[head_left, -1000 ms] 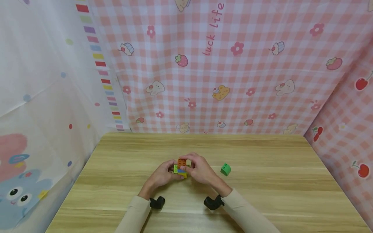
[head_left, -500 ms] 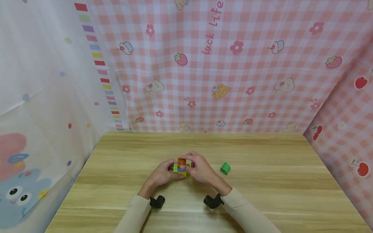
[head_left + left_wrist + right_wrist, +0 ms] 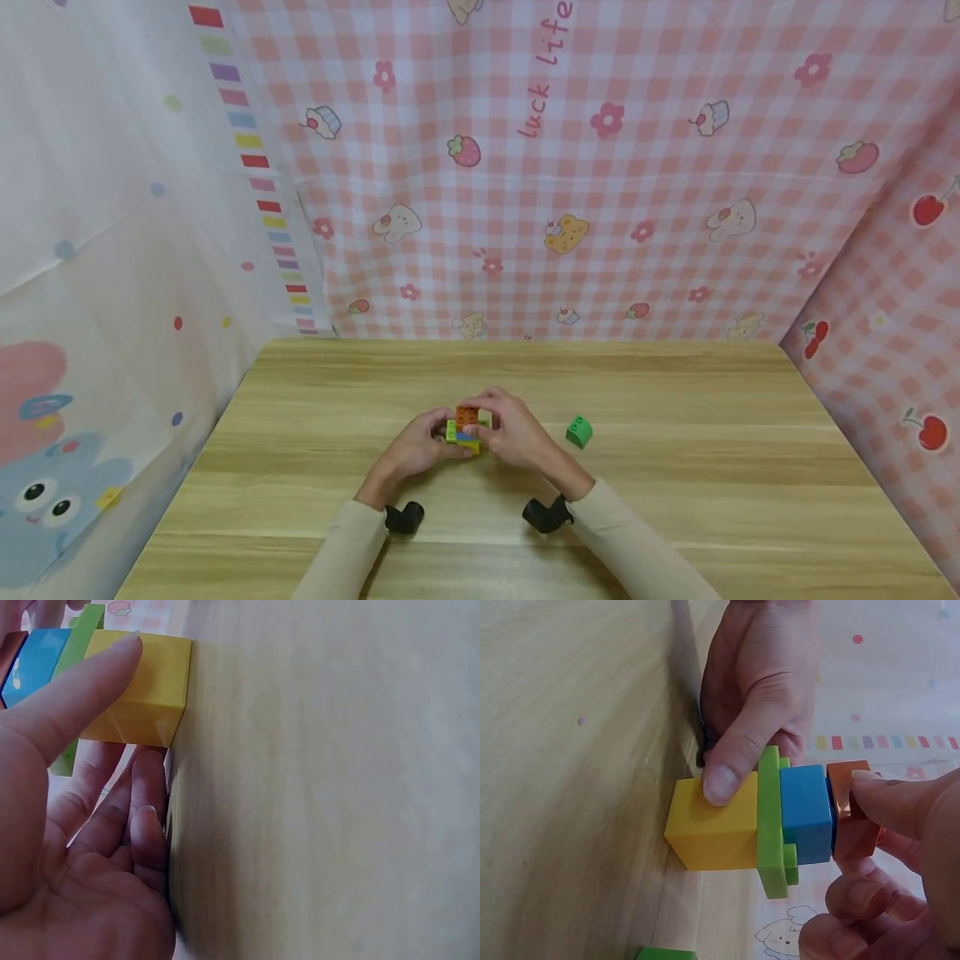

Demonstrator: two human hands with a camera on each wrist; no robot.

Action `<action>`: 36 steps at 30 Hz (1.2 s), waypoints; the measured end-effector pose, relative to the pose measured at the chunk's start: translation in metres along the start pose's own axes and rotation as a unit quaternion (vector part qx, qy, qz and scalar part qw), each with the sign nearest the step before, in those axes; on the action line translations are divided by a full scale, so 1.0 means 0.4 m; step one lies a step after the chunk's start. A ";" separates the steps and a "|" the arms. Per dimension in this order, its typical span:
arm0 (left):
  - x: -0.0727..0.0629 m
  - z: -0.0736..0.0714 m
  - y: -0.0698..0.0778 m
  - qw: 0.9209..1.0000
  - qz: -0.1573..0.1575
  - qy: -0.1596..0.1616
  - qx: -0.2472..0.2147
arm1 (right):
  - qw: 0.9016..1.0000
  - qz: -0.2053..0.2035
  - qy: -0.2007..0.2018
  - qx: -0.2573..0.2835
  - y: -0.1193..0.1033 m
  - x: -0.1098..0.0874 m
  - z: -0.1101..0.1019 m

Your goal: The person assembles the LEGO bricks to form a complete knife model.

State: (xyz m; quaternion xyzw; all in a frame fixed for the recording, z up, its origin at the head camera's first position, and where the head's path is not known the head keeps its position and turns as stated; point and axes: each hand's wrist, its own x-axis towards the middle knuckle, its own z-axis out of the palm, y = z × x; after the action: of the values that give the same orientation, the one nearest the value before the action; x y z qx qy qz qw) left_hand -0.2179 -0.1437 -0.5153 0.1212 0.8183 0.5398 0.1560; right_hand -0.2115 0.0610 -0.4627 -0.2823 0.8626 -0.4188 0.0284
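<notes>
A small stack of toy building bricks stands on the table between both hands. At its bottom is a yellow brick [image 3: 712, 844], then a wider lime-green plate [image 3: 771, 840], a blue brick [image 3: 806, 817] and an orange-brown brick [image 3: 849, 829] on top. My left hand [image 3: 415, 447] grips the yellow brick, its thumb lying across the near side in the left wrist view. My right hand [image 3: 519, 432] pinches the orange-brown brick between thumb and fingers, right against the blue one. In the head view the hands partly cover the stack.
A green brick with a curved side [image 3: 579, 432] lies on the wooden table [image 3: 675, 467] to the right of the right hand. Black wrist cameras sit at both cuffs. Pink checked cloth [image 3: 570, 183] hangs behind the table, with more cloth at both sides.
</notes>
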 end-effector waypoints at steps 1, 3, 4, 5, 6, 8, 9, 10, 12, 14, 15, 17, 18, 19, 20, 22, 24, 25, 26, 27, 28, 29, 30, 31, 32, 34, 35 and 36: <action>0.000 0.000 0.000 1.000 0.000 0.000 0.001 | 1.000 0.001 0.000 0.000 0.000 0.000 0.000; 0.001 0.000 0.000 1.000 0.001 0.001 0.005 | 1.000 0.001 -0.001 0.001 0.001 0.000 -0.002; 0.002 0.000 -0.001 1.000 0.002 0.001 0.007 | 1.000 0.001 -0.001 0.002 0.001 0.000 -0.002; 0.002 0.000 -0.002 1.000 0.003 0.002 0.010 | 1.000 0.000 -0.002 0.001 0.002 0.000 -0.003; 0.003 0.000 -0.003 1.000 0.004 0.002 0.012 | 1.000 -0.001 -0.003 0.000 0.003 0.000 -0.003; 0.003 0.000 -0.006 1.000 0.006 0.002 0.015 | 1.000 -0.001 -0.006 0.000 0.004 0.000 -0.004; 0.004 0.000 -0.007 1.000 0.006 0.002 0.014 | 1.000 -0.001 -0.007 -0.001 0.005 0.000 -0.004; 0.004 0.000 -0.007 1.000 0.006 0.002 0.015 | 1.000 -0.001 -0.008 -0.001 0.007 0.000 -0.003; 0.003 0.000 -0.007 1.000 0.008 0.004 0.013 | 1.000 -0.001 -0.009 -0.001 0.010 0.000 -0.002; 0.003 0.000 -0.006 1.000 0.009 0.005 0.009 | 1.000 -0.004 -0.007 -0.002 0.015 0.000 0.001; 0.003 0.000 -0.006 1.000 0.010 0.005 0.008 | 1.000 -0.007 -0.005 -0.003 0.018 -0.001 0.002; 0.003 0.001 -0.005 1.000 0.013 0.006 0.006 | 1.000 -0.013 0.000 -0.005 0.022 -0.002 0.005; 0.004 0.002 -0.006 1.000 0.013 0.006 0.005 | 1.000 -0.015 0.003 -0.005 0.024 -0.003 0.007; 0.005 0.003 -0.006 1.000 0.014 0.006 0.005 | 1.000 -0.018 0.006 -0.005 0.027 -0.003 0.008; 0.005 0.003 -0.005 1.000 0.014 0.005 0.002 | 1.000 -0.020 0.009 -0.004 0.029 -0.004 0.010; 0.005 0.004 -0.004 1.000 0.012 0.004 0.000 | 1.000 -0.020 0.013 -0.002 0.031 -0.005 0.012; 0.005 0.003 -0.003 1.000 0.011 0.002 -0.003 | 1.000 -0.020 0.016 0.001 0.032 -0.005 0.012; 0.005 0.002 -0.002 1.000 0.010 0.001 -0.003 | 1.000 -0.019 0.016 0.003 0.032 -0.005 0.012; 0.005 0.002 -0.002 1.000 0.010 0.000 -0.003 | 1.000 -0.019 0.016 0.005 0.031 -0.005 0.012; 0.006 0.002 -0.003 1.000 0.010 0.000 -0.002 | 1.000 -0.016 0.015 0.007 0.031 -0.004 0.012; 0.006 0.002 -0.005 1.000 0.010 0.001 -0.002 | 1.000 -0.013 0.014 0.008 0.031 -0.004 0.011; 0.006 0.001 -0.005 1.000 0.009 0.001 -0.003 | 1.000 -0.010 0.013 0.010 0.030 -0.004 0.011; 0.006 0.001 -0.006 1.000 0.009 0.001 -0.003 | 1.000 -0.007 0.011 0.012 0.030 -0.003 0.011; 0.005 0.000 -0.006 1.000 0.007 0.001 -0.003 | 1.000 -0.002 0.010 0.013 0.029 -0.002 0.011; 0.004 0.000 -0.005 1.000 0.007 0.000 -0.005 | 1.000 0.001 0.008 0.015 0.029 -0.002 0.011; 0.002 -0.001 -0.004 1.000 0.007 -0.001 -0.007 | 1.000 0.009 0.007 0.017 0.027 -0.002 0.010; 0.001 -0.001 -0.003 1.000 0.008 -0.002 -0.008 | 1.000 0.012 0.006 0.016 0.025 -0.002 0.010; 0.001 -0.001 -0.003 1.000 0.009 -0.003 -0.007 | 1.000 0.014 0.005 0.015 0.024 -0.002 0.009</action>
State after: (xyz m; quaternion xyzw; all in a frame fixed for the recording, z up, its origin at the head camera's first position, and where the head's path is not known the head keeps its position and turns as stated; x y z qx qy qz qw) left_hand -0.2183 -0.1444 -0.5162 0.1288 0.8127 0.5469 0.1541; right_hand -0.2143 0.0634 -0.4723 -0.2672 0.8604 -0.4325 0.0341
